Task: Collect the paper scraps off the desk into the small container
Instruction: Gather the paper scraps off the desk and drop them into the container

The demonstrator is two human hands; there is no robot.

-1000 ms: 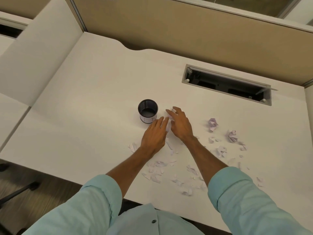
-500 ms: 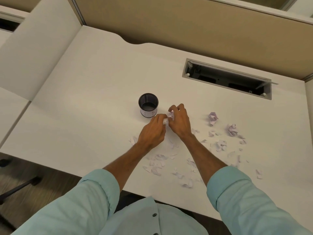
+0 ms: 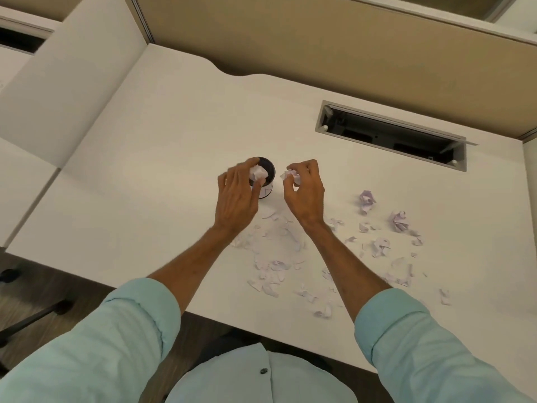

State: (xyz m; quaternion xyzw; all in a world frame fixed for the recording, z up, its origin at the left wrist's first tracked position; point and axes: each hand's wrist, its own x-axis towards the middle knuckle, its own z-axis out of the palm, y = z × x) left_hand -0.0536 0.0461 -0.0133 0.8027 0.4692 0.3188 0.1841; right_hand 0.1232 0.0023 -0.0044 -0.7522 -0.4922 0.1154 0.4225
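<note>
A small black cup-shaped container (image 3: pixel 268 170) stands on the white desk (image 3: pixel 162 175). My left hand (image 3: pixel 236 199) hovers over its mouth, pinching a white paper scrap (image 3: pixel 258 172) between thumb and fingers. Just right of the container, my right hand (image 3: pixel 305 193) is raised and holds a crumpled paper scrap (image 3: pixel 292 175) at its fingertips. Several torn paper scraps (image 3: pixel 276 266) lie on the desk below and between my forearms. Crumpled paper balls (image 3: pixel 366 200) (image 3: pixel 398 221) sit further right.
An open cable tray slot (image 3: pixel 392 135) is set into the desk at the back right. A tan partition wall (image 3: pixel 319 39) runs along the back edge. The desk's front edge is near my body, with a chair base (image 3: pixel 32 318) on the floor at left.
Both hands closed on scraps near the container, lifted off the desk, and the left hand moved over the container's opening.
</note>
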